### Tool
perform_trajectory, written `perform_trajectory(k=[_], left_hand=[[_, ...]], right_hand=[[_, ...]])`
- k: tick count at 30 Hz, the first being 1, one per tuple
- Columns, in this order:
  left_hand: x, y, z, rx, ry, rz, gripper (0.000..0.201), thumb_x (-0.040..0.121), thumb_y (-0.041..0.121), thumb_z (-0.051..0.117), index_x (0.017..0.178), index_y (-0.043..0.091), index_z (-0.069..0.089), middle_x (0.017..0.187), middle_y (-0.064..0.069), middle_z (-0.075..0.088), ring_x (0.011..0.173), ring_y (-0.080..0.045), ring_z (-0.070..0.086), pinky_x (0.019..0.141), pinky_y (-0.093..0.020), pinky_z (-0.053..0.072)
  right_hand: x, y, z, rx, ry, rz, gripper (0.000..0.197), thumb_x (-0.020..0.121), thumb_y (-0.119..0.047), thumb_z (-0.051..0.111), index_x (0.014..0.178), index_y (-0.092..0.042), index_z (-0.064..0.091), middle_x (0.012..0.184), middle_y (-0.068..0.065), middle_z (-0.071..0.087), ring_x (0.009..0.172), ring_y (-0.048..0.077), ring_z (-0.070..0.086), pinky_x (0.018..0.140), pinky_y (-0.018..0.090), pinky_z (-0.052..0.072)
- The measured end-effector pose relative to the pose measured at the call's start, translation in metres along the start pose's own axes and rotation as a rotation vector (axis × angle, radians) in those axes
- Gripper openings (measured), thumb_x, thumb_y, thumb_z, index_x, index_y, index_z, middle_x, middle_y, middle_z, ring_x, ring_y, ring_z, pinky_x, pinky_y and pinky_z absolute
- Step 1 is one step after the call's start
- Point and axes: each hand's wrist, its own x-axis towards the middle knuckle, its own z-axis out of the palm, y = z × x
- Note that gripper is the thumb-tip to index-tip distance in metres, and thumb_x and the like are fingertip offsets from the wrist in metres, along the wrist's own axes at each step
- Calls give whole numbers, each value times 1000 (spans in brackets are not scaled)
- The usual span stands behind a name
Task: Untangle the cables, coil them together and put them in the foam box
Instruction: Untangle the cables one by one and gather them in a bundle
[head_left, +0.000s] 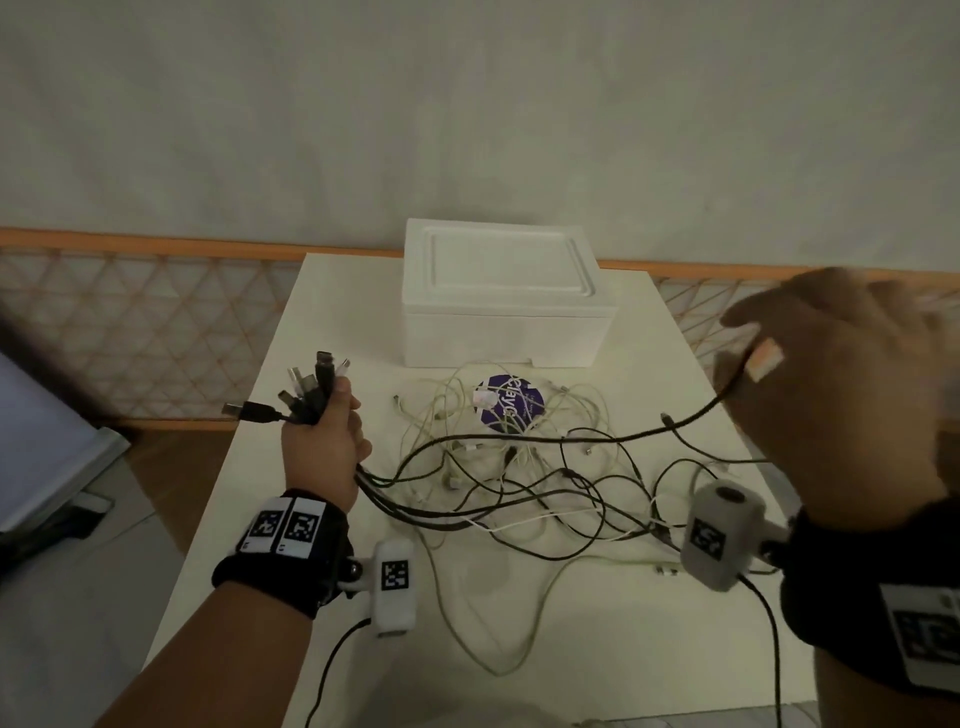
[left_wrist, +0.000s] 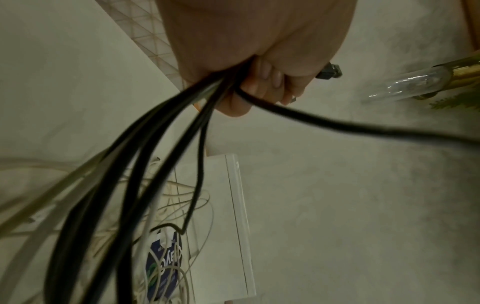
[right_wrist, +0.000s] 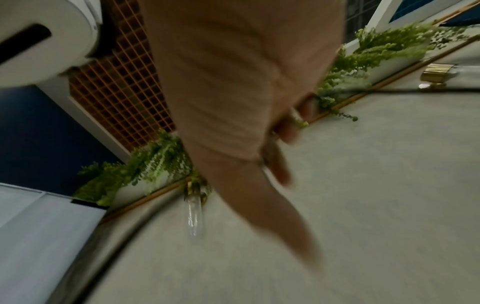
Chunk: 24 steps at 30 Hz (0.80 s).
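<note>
A heap of black and white cables (head_left: 519, 478) lies tangled on the white table (head_left: 291, 545), in front of the white foam box (head_left: 504, 322), whose lid is on. My left hand (head_left: 324, 436) is raised at the table's left and grips a bundle of cable ends, their plugs (head_left: 314, 387) fanning out above the fist. In the left wrist view my curled fingers (left_wrist: 262, 82) clamp several black cables (left_wrist: 145, 164) hanging toward the heap and the box (left_wrist: 233, 216). My right hand (head_left: 841, 395), blurred and high at the right, holds one black cable (head_left: 613, 439) stretched from the heap; its fingers (right_wrist: 285, 131) curl round it.
A round purple sticker (head_left: 506, 408) lies under the heap. One white cable loops (head_left: 493, 649) toward the near table edge. A wooden lattice rail (head_left: 130, 332) runs behind the table along the grey wall. Low furniture (head_left: 47, 441) stands at the left.
</note>
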Motion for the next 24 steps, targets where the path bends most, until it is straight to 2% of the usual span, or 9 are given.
perform_trajectory(k=[1, 3, 5, 8, 10, 12, 14, 18, 24], left_hand=[[-1, 2, 2, -11, -2, 5, 32, 96, 28, 59, 68, 14, 52, 44, 8, 40, 39, -7, 31, 40, -21, 25], [-7, 8, 7, -32, -23, 41, 32, 96, 29, 58, 67, 17, 49, 44, 10, 38, 39, -6, 29, 40, -21, 24], [-14, 13, 16, -32, -69, 86, 31, 96, 29, 57, 68, 18, 47, 44, 10, 36, 40, -6, 29, 42, -23, 25], [-32, 16, 32, -14, -188, 119, 31, 95, 28, 58, 66, 21, 51, 46, 10, 39, 42, -6, 35, 50, -28, 32], [-48, 15, 44, 45, -287, 134, 42, 91, 37, 62, 53, 24, 50, 46, 8, 40, 43, -10, 38, 57, -32, 36], [-57, 20, 52, 43, -365, 113, 51, 89, 42, 62, 44, 24, 47, 45, 3, 41, 43, -12, 39, 58, -30, 39], [-54, 31, 48, -124, -368, 19, 38, 84, 42, 59, 52, 23, 52, 45, 2, 42, 41, -11, 40, 51, -25, 42], [-23, 58, 12, -383, -282, -70, 38, 91, 43, 55, 60, 23, 44, 46, 8, 32, 38, -6, 27, 39, -18, 29], [-2, 50, -40, -399, -142, -216, 48, 92, 44, 51, 53, 23, 32, 44, 8, 24, 33, -5, 21, 37, -18, 21]], right_hand=[[-2, -2, 5, -129, -285, -12, 53, 70, -31, 72, 120, -25, 54, 119, 2, 54, 108, 33, 48, 94, 52, 38], [-10, -12, 17, -294, -780, -92, 93, 71, -39, 70, 146, -18, 18, 141, 3, 38, 129, 28, 35, 111, 57, 21], [-19, -32, 27, -213, -948, -251, 106, 77, -40, 65, 150, -15, -8, 154, 4, 17, 141, 24, 17, 115, 57, 0], [-31, -93, 42, 258, -931, -380, 108, 79, -46, 66, 151, -13, -8, 158, 2, 9, 144, 17, 6, 114, 44, -11], [-40, -135, 58, 529, -894, -296, 100, 78, -41, 70, 149, -8, 9, 145, 8, 38, 135, 23, 31, 118, 43, 11], [-46, -156, 80, 700, -803, -161, 71, 78, -21, 67, 136, -11, 28, 109, 8, 63, 105, 29, 57, 94, 37, 41], [-53, -150, 104, 656, -748, -140, 57, 78, -15, 60, 130, -21, 36, 94, 5, 67, 87, 29, 63, 74, 30, 44], [-80, -92, 141, 378, -893, -160, 21, 88, -25, 48, 109, -26, 53, 92, 2, 68, 89, 25, 64, 65, 27, 39], [-102, -5, 152, 268, -824, -12, 17, 89, -29, 55, 104, -35, 60, 93, -3, 69, 89, 21, 65, 69, 30, 46]])
